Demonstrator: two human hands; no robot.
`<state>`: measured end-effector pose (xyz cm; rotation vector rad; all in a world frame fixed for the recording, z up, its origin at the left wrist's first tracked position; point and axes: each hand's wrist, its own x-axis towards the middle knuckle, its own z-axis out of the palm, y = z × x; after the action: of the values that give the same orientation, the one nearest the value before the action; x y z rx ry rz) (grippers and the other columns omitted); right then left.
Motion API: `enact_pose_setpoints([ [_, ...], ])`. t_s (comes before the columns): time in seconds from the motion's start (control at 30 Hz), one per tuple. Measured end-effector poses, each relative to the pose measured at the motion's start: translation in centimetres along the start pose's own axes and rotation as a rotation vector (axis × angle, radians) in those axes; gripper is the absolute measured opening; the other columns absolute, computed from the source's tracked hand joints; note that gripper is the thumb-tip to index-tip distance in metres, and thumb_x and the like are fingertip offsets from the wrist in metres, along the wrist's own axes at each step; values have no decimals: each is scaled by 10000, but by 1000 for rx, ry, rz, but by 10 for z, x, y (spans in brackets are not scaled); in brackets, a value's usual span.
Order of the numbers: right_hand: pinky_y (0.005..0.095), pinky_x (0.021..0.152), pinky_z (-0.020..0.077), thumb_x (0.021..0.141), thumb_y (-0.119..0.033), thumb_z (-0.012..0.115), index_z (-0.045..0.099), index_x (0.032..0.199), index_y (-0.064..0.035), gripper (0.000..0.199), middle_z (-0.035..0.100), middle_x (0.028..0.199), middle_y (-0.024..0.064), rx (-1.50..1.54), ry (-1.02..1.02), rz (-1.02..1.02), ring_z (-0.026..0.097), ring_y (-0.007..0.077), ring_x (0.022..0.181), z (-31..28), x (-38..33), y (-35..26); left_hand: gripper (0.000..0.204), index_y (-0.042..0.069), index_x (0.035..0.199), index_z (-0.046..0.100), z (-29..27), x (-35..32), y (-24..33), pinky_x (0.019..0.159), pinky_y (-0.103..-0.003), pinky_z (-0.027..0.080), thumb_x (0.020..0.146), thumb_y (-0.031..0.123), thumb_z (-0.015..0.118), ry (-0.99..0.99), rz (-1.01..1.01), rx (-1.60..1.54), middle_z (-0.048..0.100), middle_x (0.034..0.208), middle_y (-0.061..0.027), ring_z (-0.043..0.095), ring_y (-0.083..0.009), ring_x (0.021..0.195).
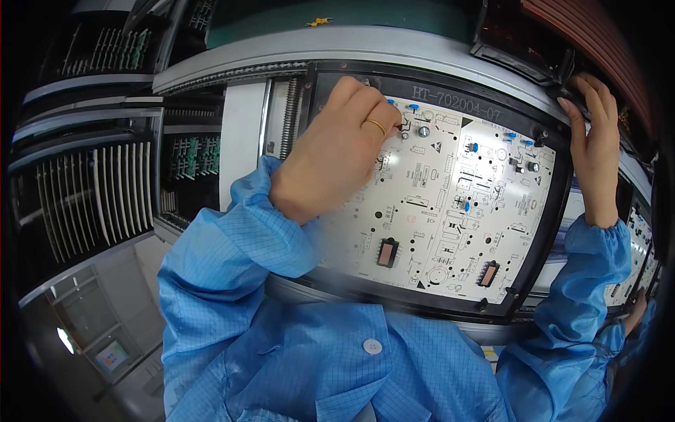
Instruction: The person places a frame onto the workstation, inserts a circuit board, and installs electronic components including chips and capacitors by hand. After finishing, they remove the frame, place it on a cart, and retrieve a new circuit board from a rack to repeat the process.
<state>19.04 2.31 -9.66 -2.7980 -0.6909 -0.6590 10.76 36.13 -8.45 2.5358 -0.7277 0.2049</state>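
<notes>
A white circuit board (394, 232) lies in a black frame (541, 232) in front of me. My left hand (337, 151) is over its upper left part, fingers pinched together at the surface beside a small silver-topped round capacitor (423, 131). Whatever sits between those fingertips is hidden. Blue disc components (475, 148), a second round capacitor (533, 167) and two dark chips with copper-coloured tops (387, 253) stand on the board. Past the frame's right edge, my right hand (598, 137) has its thumb and fingers apart, close to a dark bin (524, 60). I see nothing held in it.
Metal rails (239, 67) run along the far side of the frame. Racks of upright boards (95, 200) stand at the left. A few yellow pieces (320, 22) lie on a green surface (394, 21) at the back. Another person's hand (635, 313) shows at the far right.
</notes>
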Motion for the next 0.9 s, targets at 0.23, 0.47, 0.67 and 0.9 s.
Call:
enact_pose_setpoints([
  [0.23,350,882,478,890,-88,624,596,1151,-14,272,575,1179,136,-8,-8,-16,575,310,1061,-1,3,-2,134,-5,929,612,2,-1,-1,801,-359,474,801,-9,648,5,17,19,576,938,-114,527,-298,911],
  [0.47,349,892,474,883,-74,635,591,1153,-4,283,574,1196,146,-8,-13,-10,575,313,1072,-3,8,-10,119,-12,924,597,5,-4,-4,825,-350,458,816,29,625,-16,46,84,551,933,-106,504,-283,925],
  [0.67,346,909,472,897,-89,626,590,1163,-1,283,575,1202,149,-47,-47,-30,575,310,1094,-3,11,-9,106,-3,899,592,7,-4,-6,811,-337,462,814,50,627,31,46,17,531,886,-93,499,-268,912],
  [0.9,345,914,475,904,-86,617,588,1171,1,283,575,1201,155,-50,-51,-50,582,306,1093,-5,14,-6,106,-4,890,602,8,-3,-9,805,-325,463,800,48,623,51,61,-30,537,885,-83,501,-261,910],
])
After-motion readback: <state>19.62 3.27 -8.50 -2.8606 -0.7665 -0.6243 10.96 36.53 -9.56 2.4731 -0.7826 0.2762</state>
